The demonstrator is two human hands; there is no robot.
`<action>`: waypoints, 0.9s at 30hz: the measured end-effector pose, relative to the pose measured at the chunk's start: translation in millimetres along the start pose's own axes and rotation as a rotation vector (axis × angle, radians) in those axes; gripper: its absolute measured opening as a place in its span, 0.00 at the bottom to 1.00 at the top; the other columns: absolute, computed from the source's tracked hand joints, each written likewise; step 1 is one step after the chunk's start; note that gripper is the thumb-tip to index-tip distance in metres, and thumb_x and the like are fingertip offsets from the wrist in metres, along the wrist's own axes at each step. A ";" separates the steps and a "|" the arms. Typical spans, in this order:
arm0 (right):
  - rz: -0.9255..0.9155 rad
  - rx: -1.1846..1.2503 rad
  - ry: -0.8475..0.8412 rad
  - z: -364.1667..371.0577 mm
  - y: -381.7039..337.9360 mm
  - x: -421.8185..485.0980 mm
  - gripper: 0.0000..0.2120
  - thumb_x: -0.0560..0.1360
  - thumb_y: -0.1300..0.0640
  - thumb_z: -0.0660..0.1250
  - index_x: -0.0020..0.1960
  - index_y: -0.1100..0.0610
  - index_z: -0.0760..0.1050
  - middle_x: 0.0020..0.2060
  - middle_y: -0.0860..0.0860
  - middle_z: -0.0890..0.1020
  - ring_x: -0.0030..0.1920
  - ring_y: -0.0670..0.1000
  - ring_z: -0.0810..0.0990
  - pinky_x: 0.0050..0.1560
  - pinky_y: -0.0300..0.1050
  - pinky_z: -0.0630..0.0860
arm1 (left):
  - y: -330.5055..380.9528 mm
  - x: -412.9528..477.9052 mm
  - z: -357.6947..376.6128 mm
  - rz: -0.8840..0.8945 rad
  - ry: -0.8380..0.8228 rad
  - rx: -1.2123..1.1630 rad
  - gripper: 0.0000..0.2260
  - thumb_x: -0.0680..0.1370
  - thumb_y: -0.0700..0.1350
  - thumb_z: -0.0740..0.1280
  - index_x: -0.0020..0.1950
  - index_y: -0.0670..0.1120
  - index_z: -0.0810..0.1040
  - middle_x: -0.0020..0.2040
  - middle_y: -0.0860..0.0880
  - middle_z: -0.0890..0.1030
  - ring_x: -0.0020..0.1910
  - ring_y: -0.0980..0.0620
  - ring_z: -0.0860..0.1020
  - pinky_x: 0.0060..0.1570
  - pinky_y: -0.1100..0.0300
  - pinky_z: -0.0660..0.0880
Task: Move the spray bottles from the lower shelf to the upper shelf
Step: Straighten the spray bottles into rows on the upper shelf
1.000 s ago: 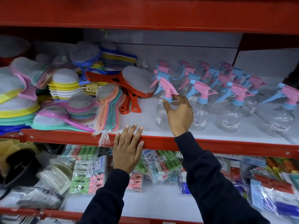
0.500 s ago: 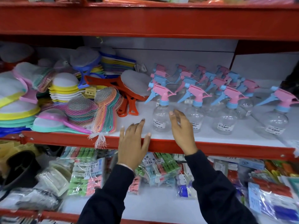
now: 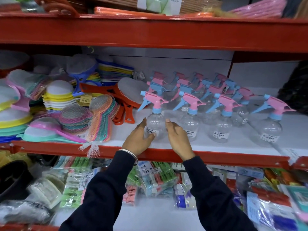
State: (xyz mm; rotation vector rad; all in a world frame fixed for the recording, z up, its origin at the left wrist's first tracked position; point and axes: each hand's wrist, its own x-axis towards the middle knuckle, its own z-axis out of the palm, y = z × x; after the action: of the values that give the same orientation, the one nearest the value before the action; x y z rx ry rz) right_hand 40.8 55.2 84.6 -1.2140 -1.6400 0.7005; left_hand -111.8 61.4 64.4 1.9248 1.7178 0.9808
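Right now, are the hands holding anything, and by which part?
Left hand touches the front spray bottle at its lower body; no closed grip shows. Right hand holds nothing.

Hands (image 3: 156, 139) flanking spray bottle (image 3: 155, 124) (upright)

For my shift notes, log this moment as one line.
left hand: open, touching front spray bottle | right hand: open beside it | bottle: upright

Bare white shelf (image 3: 236, 144) before the spray bottles (image 3: 221, 114); orange paddles (image 3: 123, 104) just left
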 end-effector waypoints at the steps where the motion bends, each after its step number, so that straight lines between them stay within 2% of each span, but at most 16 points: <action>1: -0.026 0.025 0.025 -3.1 1.4 -1.9 0.14 0.80 0.46 0.52 0.38 0.46 0.69 0.33 0.41 0.73 0.43 0.49 0.73 0.42 0.41 0.67 | 0.6 -0.7 1.0 -0.003 0.010 -0.003 0.35 0.77 0.54 0.64 0.77 0.48 0.49 0.74 0.46 0.64 0.71 0.47 0.66 0.66 0.53 0.66; 2: -0.052 0.064 0.060 -6.9 3.9 -5.0 0.12 0.79 0.46 0.53 0.44 0.48 0.73 0.39 0.42 0.76 0.46 0.47 0.74 0.45 0.37 0.69 | 2.1 -1.8 2.8 -0.008 0.032 -0.007 0.35 0.77 0.54 0.64 0.77 0.48 0.49 0.74 0.46 0.63 0.71 0.48 0.65 0.67 0.53 0.65; 4: -0.102 0.138 0.164 -17.9 10.8 -13.6 0.18 0.79 0.46 0.55 0.58 0.55 0.75 0.53 0.46 0.80 0.54 0.44 0.76 0.51 0.27 0.70 | 9.5 -7.6 7.5 0.003 0.167 -0.020 0.34 0.76 0.52 0.65 0.76 0.45 0.51 0.75 0.45 0.62 0.72 0.48 0.63 0.68 0.56 0.62; 7: -0.167 0.144 0.358 -41.7 24.9 -24.6 0.24 0.76 0.42 0.54 0.64 0.54 0.72 0.61 0.47 0.77 0.60 0.41 0.74 0.57 0.28 0.70 | 34.5 -24.6 19.1 0.174 0.502 -0.100 0.26 0.77 0.48 0.65 0.72 0.44 0.60 0.69 0.47 0.66 0.69 0.51 0.65 0.65 0.66 0.59; 8: -0.170 0.131 0.392 -50.0 28.2 -26.1 0.24 0.76 0.42 0.54 0.65 0.54 0.71 0.62 0.48 0.77 0.60 0.41 0.73 0.58 0.28 0.69 | 44.1 -28.5 24.1 0.251 0.539 -0.118 0.24 0.77 0.47 0.64 0.70 0.44 0.63 0.66 0.49 0.67 0.66 0.52 0.66 0.65 0.67 0.60; 9: -0.149 0.116 0.395 -58.1 30.7 -25.1 0.23 0.77 0.42 0.54 0.66 0.55 0.69 0.64 0.49 0.75 0.61 0.41 0.72 0.58 0.26 0.67 | 53.0 -30.4 30.2 0.315 0.516 -0.132 0.22 0.77 0.46 0.64 0.69 0.45 0.64 0.65 0.50 0.68 0.65 0.53 0.67 0.64 0.67 0.62; 11: -0.058 0.100 0.310 -70.3 32.2 -21.1 0.25 0.78 0.43 0.53 0.69 0.56 0.65 0.67 0.52 0.72 0.63 0.42 0.69 0.59 0.26 0.64 | 69.1 -28.6 43.8 0.340 0.341 -0.158 0.23 0.77 0.47 0.64 0.71 0.47 0.62 0.67 0.51 0.67 0.65 0.55 0.68 0.64 0.62 0.65; 13: 0.013 0.051 0.202 -77.8 33.7 -15.7 0.28 0.77 0.41 0.50 0.71 0.57 0.63 0.70 0.55 0.70 0.67 0.49 0.68 0.64 0.37 0.63 | 80.0 -19.3 56.1 0.231 0.120 -0.161 0.29 0.77 0.49 0.64 0.74 0.46 0.56 0.72 0.50 0.62 0.67 0.54 0.67 0.65 0.57 0.66; 14: 0.032 0.027 0.169 -80.5 32.8 -13.4 0.28 0.78 0.41 0.49 0.70 0.58 0.64 0.68 0.57 0.72 0.67 0.53 0.69 0.63 0.41 0.64 | 81.8 -11.7 61.5 0.171 0.026 -0.144 0.31 0.77 0.50 0.64 0.75 0.45 0.53 0.74 0.49 0.60 0.69 0.52 0.66 0.66 0.56 0.66; 16: 0.044 0.008 0.136 -84.8 28.4 -11.0 0.24 0.79 0.43 0.48 0.62 0.58 0.71 0.53 0.60 0.80 0.57 0.57 0.76 0.51 0.43 0.67 | 81.8 2.4 69.1 0.087 -0.105 -0.106 0.34 0.77 0.51 0.65 0.76 0.43 0.51 0.75 0.46 0.59 0.70 0.48 0.65 0.67 0.53 0.66; 17: 0.039 -0.001 0.129 -86.1 26.9 -10.6 0.22 0.79 0.44 0.48 0.57 0.57 0.73 0.43 0.57 0.80 0.49 0.55 0.77 0.45 0.43 0.67 | 80.1 6.8 71.4 0.062 -0.141 -0.099 0.35 0.76 0.52 0.65 0.77 0.44 0.50 0.75 0.45 0.59 0.71 0.47 0.65 0.68 0.52 0.66; 19: 0.031 -0.016 0.127 -87.7 27.0 -11.1 0.21 0.79 0.43 0.48 0.51 0.55 0.74 0.33 0.50 0.77 0.39 0.48 0.76 0.36 0.41 0.66 | 76.5 10.3 72.7 0.035 -0.173 -0.086 0.35 0.76 0.55 0.65 0.77 0.46 0.52 0.75 0.45 0.62 0.70 0.47 0.66 0.67 0.50 0.67; 22: 0.023 -0.014 0.130 -88.6 29.8 -11.6 0.21 0.79 0.42 0.48 0.36 0.52 0.69 0.28 0.49 0.72 0.33 0.46 0.73 0.34 0.41 0.66 | 73.6 8.5 73.0 0.033 -0.156 -0.042 0.34 0.76 0.55 0.64 0.77 0.45 0.53 0.74 0.46 0.63 0.70 0.49 0.67 0.67 0.52 0.67; 23: 0.022 -0.016 0.122 -89.1 30.6 -11.8 0.20 0.79 0.42 0.48 0.35 0.51 0.68 0.28 0.48 0.71 0.33 0.45 0.72 0.34 0.42 0.66 | 73.8 7.8 73.5 0.032 -0.148 -0.030 0.35 0.76 0.55 0.64 0.77 0.44 0.52 0.75 0.45 0.62 0.71 0.49 0.65 0.68 0.52 0.66; 25: 0.003 0.019 0.124 -92.0 33.2 -13.8 0.19 0.79 0.42 0.49 0.45 0.51 0.75 0.34 0.46 0.76 0.38 0.40 0.74 0.39 0.34 0.68 | 80.4 2.6 73.9 0.029 -0.083 -0.036 0.35 0.76 0.54 0.65 0.77 0.43 0.51 0.75 0.45 0.60 0.72 0.49 0.63 0.69 0.54 0.63; 27: -0.031 0.116 0.204 -99.6 38.4 -18.6 0.21 0.78 0.42 0.51 0.60 0.53 0.74 0.51 0.45 0.79 0.50 0.37 0.75 0.47 0.23 0.67 | 93.2 -8.5 77.7 0.074 0.087 -0.100 0.33 0.76 0.52 0.66 0.75 0.43 0.54 0.74 0.47 0.61 0.72 0.51 0.62 0.69 0.58 0.61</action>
State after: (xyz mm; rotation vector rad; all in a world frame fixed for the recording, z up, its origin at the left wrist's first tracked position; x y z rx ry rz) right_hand 148.4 42.5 84.2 -1.1362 -1.4276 0.6223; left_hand 8.9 49.3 73.1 1.9196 1.6205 1.1709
